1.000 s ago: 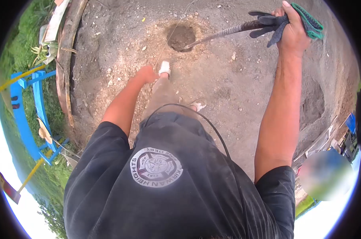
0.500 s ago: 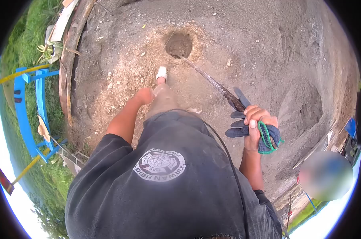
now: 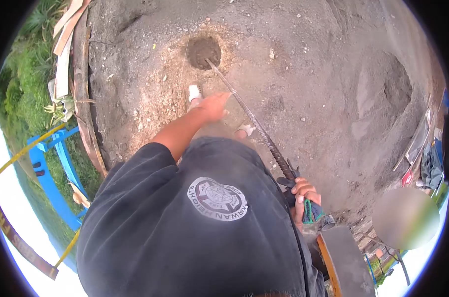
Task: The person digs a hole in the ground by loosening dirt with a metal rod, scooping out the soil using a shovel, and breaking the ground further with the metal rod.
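Observation:
My right hand is wrapped around a glove with green trim and the near end of a long ribbed metal bar. The bar slants away to the upper left, and its far tip rests in a round hole in the dirt. My left hand reaches out beside the middle of the bar, fingers stretched toward it; whether it touches the bar I cannot tell. One of my light shoes stands just below the hole.
Wooden boards edge the ground at left, with a blue frame and a yellow rope beyond. A grey plank-like object lies at lower right. Clothing and debris are at the right edge, near a blurred round patch.
The bar's near end has come down and inward with my right hand. My left hand has moved rightward from beside my leg to the bar. The grey object has come into view.

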A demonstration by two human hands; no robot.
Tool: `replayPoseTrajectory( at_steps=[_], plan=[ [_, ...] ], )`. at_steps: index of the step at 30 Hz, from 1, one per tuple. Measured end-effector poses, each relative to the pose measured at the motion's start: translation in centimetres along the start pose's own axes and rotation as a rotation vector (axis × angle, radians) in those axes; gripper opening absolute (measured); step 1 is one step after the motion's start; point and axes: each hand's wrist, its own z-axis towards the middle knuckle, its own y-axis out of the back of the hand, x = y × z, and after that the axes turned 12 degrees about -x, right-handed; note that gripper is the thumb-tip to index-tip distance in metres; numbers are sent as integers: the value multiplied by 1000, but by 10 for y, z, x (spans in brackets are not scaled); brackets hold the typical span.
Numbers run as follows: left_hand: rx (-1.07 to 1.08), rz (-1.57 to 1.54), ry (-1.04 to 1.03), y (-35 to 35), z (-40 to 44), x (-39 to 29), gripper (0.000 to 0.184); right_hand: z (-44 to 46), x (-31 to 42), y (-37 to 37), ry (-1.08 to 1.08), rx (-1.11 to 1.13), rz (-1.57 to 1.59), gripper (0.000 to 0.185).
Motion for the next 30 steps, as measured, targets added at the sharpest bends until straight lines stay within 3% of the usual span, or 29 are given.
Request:
replayPoseTrajectory(
  at_steps=[3,6,9,13,16,19,21,23,26,28,29,30],
  plan=[
    [-196,47,-343,-63,39,-4,65,25,-1,-39,49,9,84,26],
    [131,129,-320,-47,84,-16,44,50,11,-72,29,106,75,26],
    [285,11,-350,-32,114,-3,21,76,19,-95,21,67,20,26],
    [301,-143,-419,56,120,-38,26,122,73,-134,49,-19,-18,23],
    [324,-274,-424,154,89,-93,35,152,177,-132,95,-9,170,20],
    [265,-419,-650,253,55,-136,45,181,264,-157,175,75,202,16],
    [178,-490,-771,312,37,-152,46,204,282,-187,219,107,183,14],
    [121,-540,-830,359,31,-156,47,228,269,-221,253,118,156,12],
    [-43,-600,-803,364,49,-135,49,262,201,-266,258,124,106,8],
    [-61,-667,-647,321,82,-95,48,281,131,-297,230,133,72,6],
    [-2,-550,-451,295,101,-69,46,286,93,-310,210,131,55,6],
    [-153,-340,-373,252,122,-31,47,284,53,-321,183,124,41,5]
  ],
)
